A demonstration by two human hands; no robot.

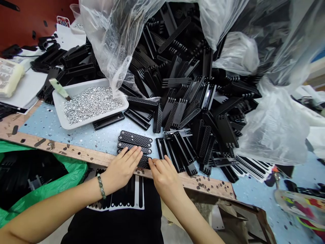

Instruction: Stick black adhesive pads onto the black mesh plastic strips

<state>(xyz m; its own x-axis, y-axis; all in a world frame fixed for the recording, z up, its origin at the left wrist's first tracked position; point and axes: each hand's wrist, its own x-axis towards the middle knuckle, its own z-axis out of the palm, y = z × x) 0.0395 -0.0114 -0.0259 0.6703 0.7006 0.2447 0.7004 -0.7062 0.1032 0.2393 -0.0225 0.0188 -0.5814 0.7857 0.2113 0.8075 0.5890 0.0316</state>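
A row of black plastic strips (134,139) with a mesh-textured top and small silver nuts at their ends lies at the table's front edge. My left hand (124,166) rests flat over the nearer strips, fingers stretched out, covering part of them. Beside their right ends is my right hand (165,174), its fingers bent and close together; what they hold, if anything, is hidden. Just right of the row lie more black slotted plastic pieces (175,150). A white tray (58,112) of small silver nuts (91,101) stands up and to the left, with a pale-handled brush or scoop (59,88) in it.
A large heap of black plastic parts (177,81) spills from clear plastic bags (274,128) behind. A green bag (76,173) of black parts hangs open at lower left. Black-and-white strip sheets (254,167) lie at right. The wooden table edge (203,184) runs in front.
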